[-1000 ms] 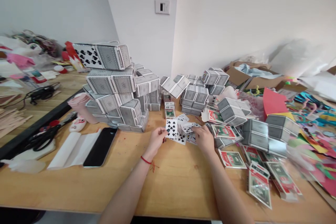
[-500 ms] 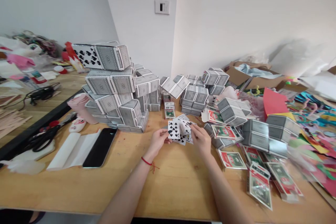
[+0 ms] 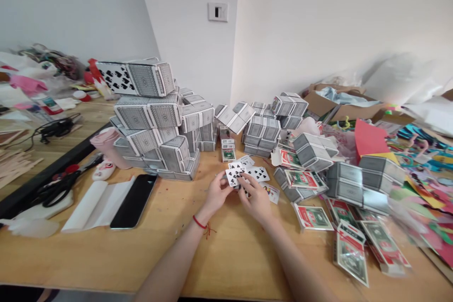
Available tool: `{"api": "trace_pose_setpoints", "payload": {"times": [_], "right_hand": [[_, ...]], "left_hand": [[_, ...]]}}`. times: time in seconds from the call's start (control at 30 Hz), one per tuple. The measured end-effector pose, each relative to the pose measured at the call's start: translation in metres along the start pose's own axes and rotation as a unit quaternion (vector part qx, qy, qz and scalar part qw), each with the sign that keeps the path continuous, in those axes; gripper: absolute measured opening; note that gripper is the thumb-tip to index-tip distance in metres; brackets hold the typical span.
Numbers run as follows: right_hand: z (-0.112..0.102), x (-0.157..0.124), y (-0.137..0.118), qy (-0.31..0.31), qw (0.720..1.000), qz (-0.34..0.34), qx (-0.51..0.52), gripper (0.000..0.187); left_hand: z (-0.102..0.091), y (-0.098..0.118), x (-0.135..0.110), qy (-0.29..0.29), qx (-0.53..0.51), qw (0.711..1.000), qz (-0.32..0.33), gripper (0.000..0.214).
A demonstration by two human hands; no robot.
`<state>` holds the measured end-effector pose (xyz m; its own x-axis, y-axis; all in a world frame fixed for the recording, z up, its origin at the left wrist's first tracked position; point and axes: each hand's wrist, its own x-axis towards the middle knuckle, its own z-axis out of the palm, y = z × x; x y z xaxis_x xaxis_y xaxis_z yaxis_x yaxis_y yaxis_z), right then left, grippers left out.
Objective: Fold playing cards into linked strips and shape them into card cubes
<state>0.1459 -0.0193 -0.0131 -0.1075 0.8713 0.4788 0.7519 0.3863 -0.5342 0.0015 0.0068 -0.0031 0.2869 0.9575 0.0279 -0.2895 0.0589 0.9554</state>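
Both my hands meet above the wooden table (image 3: 226, 250) over a small heap of loose playing cards (image 3: 260, 173). My left hand (image 3: 217, 193), with a red thread at the wrist, pinches a spade card (image 3: 234, 175) by its lower edge. My right hand (image 3: 256, 200) is closed next to it, its fingers on the same bunch of cards. Just beyond the hands stands a little stack of card packs (image 3: 228, 148). Boxes folded from grey-backed cards (image 3: 155, 118) pile up at the back left, and more of those boxes (image 3: 264, 127) sit behind the hands.
A black phone (image 3: 134, 200) lies on white paper (image 3: 94, 203) to the left, with scissors (image 3: 58, 184) farther left. Red card packs (image 3: 313, 214) and wrapped packs (image 3: 354, 252) litter the right. Coloured paper (image 3: 370, 137) and a cardboard box (image 3: 339, 101) crowd the far right.
My right hand has drawn back from the card heap and come in beside the left hand. The spade card has tilted down and the two hands now work the cards together.
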Motion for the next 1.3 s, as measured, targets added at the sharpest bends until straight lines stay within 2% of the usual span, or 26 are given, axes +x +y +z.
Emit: {"api": "trace_pose_setpoints", "payload": {"times": [0.13,0.27,0.4,0.5,0.57,0.63,0.7,0.73,0.83,0.93,1.0,1.07,1.17,1.3], "right_hand": [[0.004,0.002,0.001,0.060,0.989,0.070,0.117,0.026],[0.006,0.004,0.003,0.090,0.951,0.146,0.257,0.023],[0.006,0.007,0.011,0.124,0.915,0.206,0.323,0.022],[0.005,0.009,0.017,0.108,0.915,0.216,0.323,0.020],[0.005,0.009,0.018,0.085,0.918,0.211,0.324,0.022],[0.005,0.009,0.017,0.062,0.917,0.207,0.334,0.026],[0.006,0.009,0.015,0.043,0.909,0.209,0.359,0.031],[0.007,0.009,0.014,0.040,0.900,0.214,0.378,0.033],[0.009,0.009,0.009,0.042,0.852,0.245,0.461,0.041],[0.011,0.009,0.004,0.013,0.793,0.274,0.543,0.042],[0.012,0.009,0.001,0.007,0.769,0.292,0.569,0.043],[0.014,0.009,0.001,0.025,0.756,0.310,0.575,0.044],[0.015,0.008,0.004,0.036,0.761,0.327,0.559,0.044],[0.012,0.009,0.009,0.025,0.806,0.333,0.490,0.038]], "left_hand": [[0.004,-0.004,0.000,0.018,-0.006,1.000,0.010,0.051],[0.005,-0.009,-0.002,0.021,0.013,1.000,0.020,0.051],[0.002,-0.008,-0.004,-0.031,0.026,0.999,0.036,0.044],[-0.002,-0.003,-0.004,-0.066,0.049,0.996,0.037,0.031],[-0.004,-0.001,-0.003,-0.027,0.064,0.997,0.044,0.032],[-0.006,-0.001,-0.001,0.032,0.070,0.995,0.058,0.046],[-0.009,-0.003,0.002,0.063,0.078,0.993,0.065,0.055],[-0.010,-0.004,0.004,0.070,0.084,0.992,0.064,0.052],[-0.013,-0.008,0.007,0.111,0.092,0.988,0.058,0.034],[-0.014,-0.010,0.009,0.166,0.052,0.985,0.023,0.031],[-0.014,-0.011,0.008,0.178,0.004,0.984,-0.011,0.034],[-0.013,-0.011,0.008,0.174,-0.030,0.984,-0.033,0.037],[-0.011,-0.008,0.006,0.139,-0.016,0.989,-0.042,0.041],[-0.012,-0.005,0.007,0.069,0.051,0.996,-0.029,0.035]]}}
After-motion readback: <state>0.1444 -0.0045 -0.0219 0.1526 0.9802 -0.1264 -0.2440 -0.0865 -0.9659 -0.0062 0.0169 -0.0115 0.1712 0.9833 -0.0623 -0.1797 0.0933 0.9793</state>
